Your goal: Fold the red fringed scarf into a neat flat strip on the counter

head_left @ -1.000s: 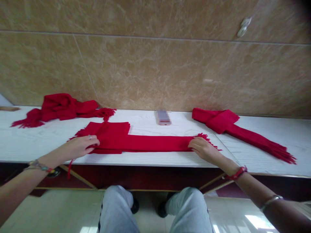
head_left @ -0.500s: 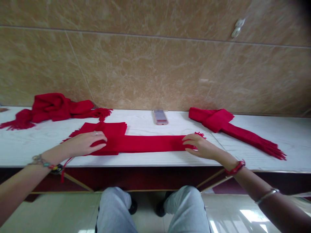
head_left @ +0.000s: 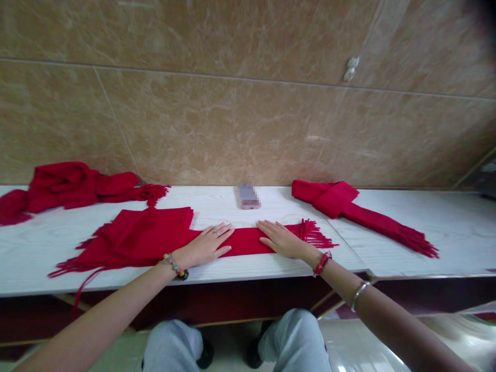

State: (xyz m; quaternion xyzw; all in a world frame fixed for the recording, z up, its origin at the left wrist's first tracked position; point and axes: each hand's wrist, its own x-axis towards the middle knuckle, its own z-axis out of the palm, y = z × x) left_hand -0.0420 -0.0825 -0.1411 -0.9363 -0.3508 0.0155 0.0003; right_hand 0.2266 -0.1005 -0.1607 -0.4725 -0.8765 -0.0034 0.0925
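A red fringed scarf [head_left: 246, 242] lies as a flat strip along the white table. My left hand [head_left: 207, 243] rests flat on its middle, fingers stretched out to the right. Facing it, my right hand [head_left: 281, 238] also lies flat on the strip, with a small gap between the two hands. The scarf's fringe [head_left: 318, 235] shows beyond my right wrist. At the left, wider layers of red cloth [head_left: 132, 235] with fringes spread over the tabletop; whether they belong to the same scarf I cannot tell.
A crumpled red scarf [head_left: 77, 186] lies at the back left. To the right is a folded, crossed red scarf [head_left: 337, 201] with its fringed end pointing right. A phone [head_left: 248, 197] sits by the tiled wall [head_left: 217, 129]. The white table [head_left: 372, 253] has its front edge above my knees.
Both hands have moved inward toward each other, from the strip's ends to its middle, and now lie flat. The right-hand fringe and the left layers are uncovered. The view has shifted slightly.
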